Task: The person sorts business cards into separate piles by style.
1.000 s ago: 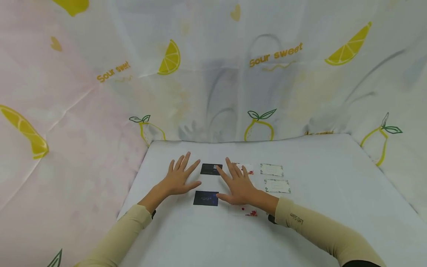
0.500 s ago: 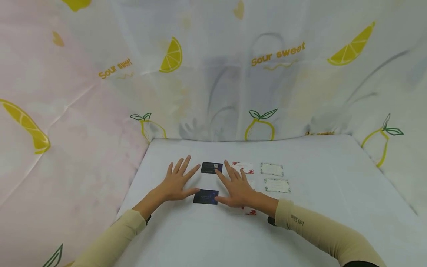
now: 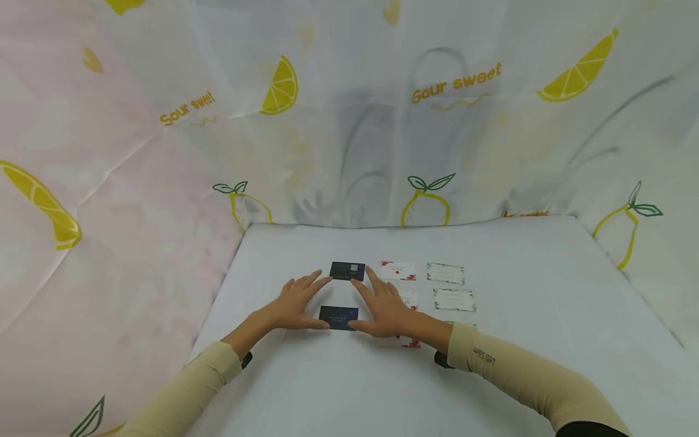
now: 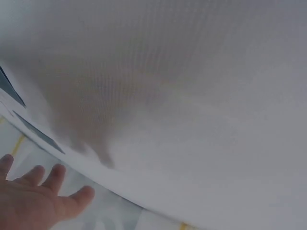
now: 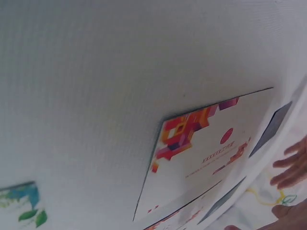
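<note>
In the head view two dark cards, a far one (image 3: pixel 347 271) with a small QR square and a near one (image 3: pixel 338 317) in dark blue, lie flat on the white table. My left hand (image 3: pixel 295 306) is spread at their left, its index fingertip by the far card and its thumb tip at the near card's left edge. From the right, my right hand (image 3: pixel 386 308) mirrors it, thumb tip over the near card's right edge and index fingertip at the far card's lower right. Both hands have extended fingers; firm contact with the cards cannot be told.
Right of the dark cards, white cards with red corners (image 3: pixel 397 271) form a column, partly under my right hand. Farther right are white cards with leafy borders (image 3: pixel 454 300). A lemon-print curtain (image 3: pixel 349 152) hangs behind the white table (image 3: pixel 524 376).
My left hand has lowered, and its fingers have drawn together and inward toward the dark cards. The right hand has shifted slightly, its thumb now over the near card's edge.
</note>
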A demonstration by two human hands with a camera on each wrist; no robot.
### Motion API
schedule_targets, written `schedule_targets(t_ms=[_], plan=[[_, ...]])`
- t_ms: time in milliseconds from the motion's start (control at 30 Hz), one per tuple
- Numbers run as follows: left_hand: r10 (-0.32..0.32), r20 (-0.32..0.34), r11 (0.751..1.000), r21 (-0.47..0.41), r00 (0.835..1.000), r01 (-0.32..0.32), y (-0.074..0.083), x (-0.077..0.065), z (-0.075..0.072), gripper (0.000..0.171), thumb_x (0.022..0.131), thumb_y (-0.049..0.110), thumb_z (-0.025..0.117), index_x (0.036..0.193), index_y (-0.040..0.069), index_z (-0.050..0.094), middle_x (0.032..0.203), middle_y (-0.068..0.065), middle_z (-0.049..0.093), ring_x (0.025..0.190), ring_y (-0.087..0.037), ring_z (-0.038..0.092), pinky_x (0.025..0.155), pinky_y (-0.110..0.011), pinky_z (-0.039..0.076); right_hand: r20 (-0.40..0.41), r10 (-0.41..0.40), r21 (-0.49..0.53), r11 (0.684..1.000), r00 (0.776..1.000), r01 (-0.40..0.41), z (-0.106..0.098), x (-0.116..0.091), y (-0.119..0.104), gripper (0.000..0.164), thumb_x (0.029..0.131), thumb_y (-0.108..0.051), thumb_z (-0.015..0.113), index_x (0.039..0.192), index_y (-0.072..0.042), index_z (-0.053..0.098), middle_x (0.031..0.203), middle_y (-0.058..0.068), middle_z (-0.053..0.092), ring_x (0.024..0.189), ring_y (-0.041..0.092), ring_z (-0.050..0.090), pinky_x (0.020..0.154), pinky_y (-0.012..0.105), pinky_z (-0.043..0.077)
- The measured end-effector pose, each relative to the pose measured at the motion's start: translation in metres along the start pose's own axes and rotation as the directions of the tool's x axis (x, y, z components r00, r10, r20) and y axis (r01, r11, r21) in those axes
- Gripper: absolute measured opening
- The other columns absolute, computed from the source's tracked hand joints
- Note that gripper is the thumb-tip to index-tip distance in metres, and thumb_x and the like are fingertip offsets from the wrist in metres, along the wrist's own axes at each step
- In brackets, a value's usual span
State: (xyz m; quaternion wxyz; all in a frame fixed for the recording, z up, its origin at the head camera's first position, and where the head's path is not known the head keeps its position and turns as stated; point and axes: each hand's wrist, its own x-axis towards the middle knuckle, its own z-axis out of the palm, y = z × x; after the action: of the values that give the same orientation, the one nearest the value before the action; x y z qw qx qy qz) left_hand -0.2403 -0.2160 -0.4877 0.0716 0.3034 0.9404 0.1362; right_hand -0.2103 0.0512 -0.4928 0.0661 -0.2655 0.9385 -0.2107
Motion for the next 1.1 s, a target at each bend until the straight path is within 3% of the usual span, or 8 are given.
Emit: schedule_targets(t_ms=[200, 333, 433, 600, 700, 867, 1100], plan=[[-0.027, 0.047, 0.993, -0.112, 0.999, 0.033, 0.004, 0.005, 0.002, 0.086, 0.074, 0.049, 0.083, 0.145, 0.015, 0.047, 0.147, -0.010, 0.050, 0.135, -0.036, 0.046, 0.103, -0.067, 0.036, 0.033, 0.035, 0.122, 0.992, 0.999, -0.039, -0.001, 0.002, -0.005, 0.094, 0.084, -0.059, 0.070, 0.156, -0.017, 0.027, 0.163, 0.020, 0.015, 0.144, 0.041, 0.033, 0.110, 0.066, 0.030], [-0.029, 0.040, 0.983, -0.178, 0.999, 0.035, 0.006, 0.007, 0.004, 0.072, 0.077, 0.038, 0.084, 0.138, 0.012, 0.054, 0.135, -0.007, 0.059, 0.124, -0.028, 0.055, 0.103, -0.054, 0.043, 0.036, 0.032, 0.141, 0.989, 0.999, -0.037, 0.000, 0.004, -0.006, 0.095, 0.082, -0.057, 0.073, 0.155, -0.017, 0.029, 0.161, 0.019, 0.022, 0.141, 0.038, 0.039, 0.110, 0.060, 0.036], [-0.009, 0.027, 0.979, -0.203, 1.000, 0.015, 0.007, 0.007, 0.004, 0.065, 0.079, 0.033, 0.084, 0.133, 0.010, 0.056, 0.128, -0.006, 0.062, 0.115, -0.024, 0.059, 0.098, -0.044, 0.048, 0.035, 0.034, 0.170, 0.985, 0.999, -0.039, 0.000, 0.005, -0.006, 0.095, 0.081, -0.054, 0.076, 0.154, -0.015, 0.030, 0.158, 0.019, 0.028, 0.139, 0.037, 0.041, 0.109, 0.055, 0.040], [-0.004, 0.025, 0.971, -0.241, 1.000, 0.010, 0.010, 0.008, 0.004, 0.061, 0.079, 0.030, 0.084, 0.130, 0.010, 0.058, 0.125, -0.005, 0.063, 0.109, -0.022, 0.059, 0.095, -0.042, 0.049, 0.048, 0.075, 0.238, 0.968, 0.996, -0.085, 0.001, 0.008, -0.004, 0.095, 0.079, -0.049, 0.080, 0.152, -0.013, 0.032, 0.150, 0.018, 0.036, 0.133, 0.032, 0.046, 0.107, 0.050, 0.043], [-0.045, 0.047, 0.963, -0.263, 0.998, 0.056, 0.014, 0.009, 0.003, 0.064, 0.077, 0.027, 0.086, 0.131, 0.011, 0.056, 0.120, -0.006, 0.064, 0.105, -0.021, 0.059, 0.092, -0.042, 0.049, 0.071, 0.106, 0.279, 0.953, 0.992, -0.122, 0.000, 0.011, -0.003, 0.092, 0.078, -0.042, 0.083, 0.151, -0.013, 0.035, 0.142, 0.017, 0.043, 0.115, 0.025, 0.055, 0.098, 0.042, 0.050], [-0.101, 0.082, 0.956, -0.268, 0.992, 0.119, 0.017, 0.011, 0.008, 0.065, 0.073, 0.022, 0.088, 0.129, 0.012, 0.058, 0.109, -0.005, 0.065, 0.097, -0.018, 0.058, 0.088, -0.041, 0.049, 0.102, 0.128, 0.323, 0.934, 0.987, -0.154, 0.001, 0.014, -0.003, 0.081, 0.077, -0.031, 0.086, 0.143, -0.012, 0.044, 0.125, 0.013, 0.051, 0.092, 0.017, 0.054, 0.078, 0.032, 0.049], [-0.046, 0.080, 0.981, -0.182, 0.996, 0.060, 0.014, 0.013, 0.012, 0.055, 0.073, 0.022, 0.088, 0.121, 0.012, 0.062, 0.104, -0.004, 0.063, 0.090, -0.015, 0.055, 0.083, -0.038, 0.048, 0.100, 0.107, 0.284, 0.950, 0.989, -0.131, 0.004, 0.022, -0.010, 0.067, 0.077, -0.025, 0.085, 0.133, -0.007, 0.053, 0.120, 0.012, 0.057, 0.099, 0.020, 0.055, 0.087, 0.037, 0.050]])
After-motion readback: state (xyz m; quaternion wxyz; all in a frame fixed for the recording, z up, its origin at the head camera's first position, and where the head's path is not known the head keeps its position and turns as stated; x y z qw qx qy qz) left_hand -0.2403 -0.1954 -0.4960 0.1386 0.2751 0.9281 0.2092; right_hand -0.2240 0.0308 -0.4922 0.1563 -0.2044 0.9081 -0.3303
